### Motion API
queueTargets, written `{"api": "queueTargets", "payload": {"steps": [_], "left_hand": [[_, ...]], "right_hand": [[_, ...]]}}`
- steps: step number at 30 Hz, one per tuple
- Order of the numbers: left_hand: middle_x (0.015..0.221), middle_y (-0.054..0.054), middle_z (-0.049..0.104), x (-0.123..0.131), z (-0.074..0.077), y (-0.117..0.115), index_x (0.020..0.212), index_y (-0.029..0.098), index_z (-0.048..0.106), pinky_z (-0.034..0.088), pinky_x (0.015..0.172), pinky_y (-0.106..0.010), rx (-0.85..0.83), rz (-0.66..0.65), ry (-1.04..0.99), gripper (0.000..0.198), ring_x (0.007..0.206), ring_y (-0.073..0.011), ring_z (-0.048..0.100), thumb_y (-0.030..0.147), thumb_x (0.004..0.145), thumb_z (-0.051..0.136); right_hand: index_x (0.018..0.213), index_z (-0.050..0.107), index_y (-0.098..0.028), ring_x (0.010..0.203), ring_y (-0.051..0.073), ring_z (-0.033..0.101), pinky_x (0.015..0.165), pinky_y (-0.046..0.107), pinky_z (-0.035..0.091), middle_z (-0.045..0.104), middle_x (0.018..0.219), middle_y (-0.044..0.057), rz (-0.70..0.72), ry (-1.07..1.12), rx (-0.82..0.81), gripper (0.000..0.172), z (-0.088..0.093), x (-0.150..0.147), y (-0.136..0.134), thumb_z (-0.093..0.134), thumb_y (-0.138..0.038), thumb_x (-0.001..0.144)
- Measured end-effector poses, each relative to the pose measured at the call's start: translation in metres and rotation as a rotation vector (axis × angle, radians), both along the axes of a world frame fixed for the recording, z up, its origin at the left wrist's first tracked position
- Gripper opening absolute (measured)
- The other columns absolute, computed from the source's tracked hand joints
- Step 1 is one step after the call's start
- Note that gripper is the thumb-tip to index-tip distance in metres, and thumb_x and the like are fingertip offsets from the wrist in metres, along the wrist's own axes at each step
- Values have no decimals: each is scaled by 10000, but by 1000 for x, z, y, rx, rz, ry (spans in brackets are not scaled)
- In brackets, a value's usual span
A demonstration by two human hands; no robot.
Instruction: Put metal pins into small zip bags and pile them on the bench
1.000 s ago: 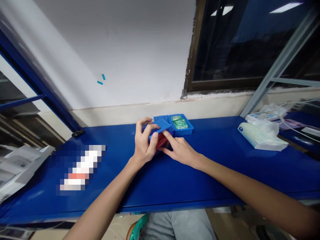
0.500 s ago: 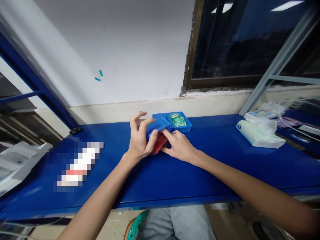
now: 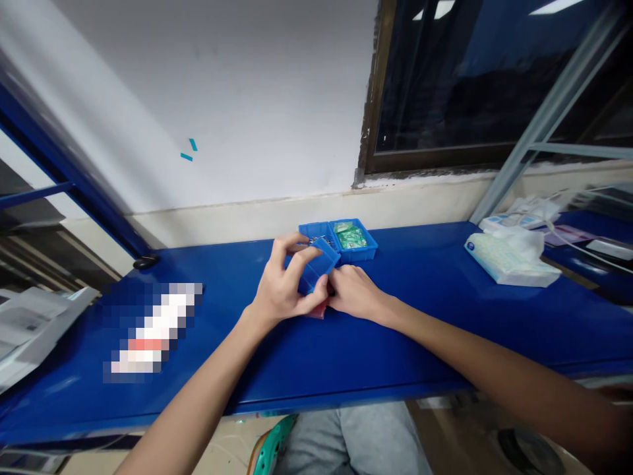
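Observation:
My left hand (image 3: pixel 287 280) is closed around a small blue plastic box (image 3: pixel 316 267), which is tilted above the table. Below it shows the edge of a red plastic piece (image 3: pixel 316 313), mostly covered by the fingers. My right hand (image 3: pixel 357 290) is curled against the right side of the box and the red piece; its fingertips are hidden, so what they grip cannot be seen. Just behind the hands stand two blue bins: the left bin (image 3: pixel 307 228) has small shiny metal parts, and the right bin (image 3: pixel 373 249) contains green packets (image 3: pixel 350 235).
On the blue table (image 3: pixel 420 343), a tissue pack (image 3: pixel 514 260) lies to the right near cables and a power strip (image 3: pixel 512 221). White papers (image 3: pixel 39 330) rest at the left edge, beside a blurred-out item (image 3: pixel 158 323). A wall stands behind the table, with metal posts at both sides.
The blue box has tipped and come lower, uncovering metal parts in the left bin behind. My right hand's fingers have curled in. Less of the red piece shows.

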State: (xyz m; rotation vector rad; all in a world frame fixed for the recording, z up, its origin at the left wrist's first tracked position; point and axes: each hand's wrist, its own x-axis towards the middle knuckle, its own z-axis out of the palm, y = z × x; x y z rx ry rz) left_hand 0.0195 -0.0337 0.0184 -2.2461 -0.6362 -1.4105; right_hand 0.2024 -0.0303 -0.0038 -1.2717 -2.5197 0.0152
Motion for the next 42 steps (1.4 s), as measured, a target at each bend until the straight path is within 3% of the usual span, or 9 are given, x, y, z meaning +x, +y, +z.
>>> {"api": "queueTargets", "payload": {"steps": [3, 11, 16, 19, 23, 28, 33, 36, 42], "left_hand": [[1152, -133, 534, 1, 0, 0, 1169, 188, 569, 551, 855, -409, 12, -17, -7, 402, 1027, -274, 585, 278, 792, 676], [930, -54, 654, -40, 8, 24, 983, 177, 603, 518, 762, -297, -265, 239, -315, 149, 872, -185, 636, 299, 929, 536], [849, -55, 669, -67, 7, 48, 858, 180, 637, 499, 789, -305, -461, 453, -465, 340, 831, -188, 626, 430, 989, 447], [1051, -128, 677, -80, 2, 58, 1116, 162, 645, 499, 914, -415, -658, 565, -420, 421, 969, -264, 642, 519, 944, 503], [1233, -240, 621, -91, -11, 66, 1506, 82, 318, 473, 987, -500, -938, 668, -258, 891, 1151, -379, 612, 515, 816, 679], [1170, -228, 675, -96, -21, 72, 1517, 84, 299, 479, 979, -503, -1019, 678, -168, 809, 1144, -380, 630, 428, 872, 643], [1179, -199, 658, -88, -15, 67, 1300, 123, 598, 483, 985, -474, -878, 640, -150, 503, 1110, -339, 636, 451, 920, 582], [1179, -162, 650, -74, -11, 60, 1164, 159, 695, 482, 992, -423, -710, 558, -39, 423, 1100, -307, 634, 484, 913, 595], [1057, -103, 741, -54, -17, 55, 1055, 180, 743, 511, 885, -368, -726, 348, 265, 259, 978, -262, 692, 290, 970, 525]], "right_hand": [[1052, 652, -198, 747, 266, 725, 562, 286, 381, 763, 865, 85, 7, -18, 1, 210, 0, 1, 1, 562, -314, 902], [1235, 536, -229, 840, 214, 704, 659, 238, 384, 753, 917, 38, 93, 34, -52, 374, 2, 2, -2, 594, -185, 868], [1193, 568, -246, 858, 201, 680, 700, 242, 400, 733, 938, 29, 156, 90, -35, 358, -2, 9, 10, 588, -135, 853], [1188, 581, -235, 928, 201, 667, 753, 260, 437, 713, 1026, 46, 223, 134, 11, 352, -3, 14, 19, 571, -118, 856], [1189, 593, -205, 994, 206, 650, 809, 295, 486, 618, 1240, 98, 282, 143, 89, 354, -4, 19, 23, 568, -114, 847], [1112, 593, -179, 1159, 245, 603, 811, 314, 518, 517, 1407, 125, 328, 55, 137, 300, -1, 18, 20, 548, -77, 834], [1147, 554, -180, 1138, 242, 606, 838, 325, 514, 623, 1246, 111, 350, -56, 82, 329, 7, 18, 18, 548, -58, 842], [1181, 550, -193, 1131, 249, 601, 828, 326, 505, 628, 1222, 108, 329, -126, 59, 371, 15, 20, 15, 570, -60, 836], [1367, 517, -191, 1196, 293, 571, 931, 390, 482, 608, 1305, 137, 332, -129, -132, 541, 31, 30, 11, 661, -193, 846]]}}
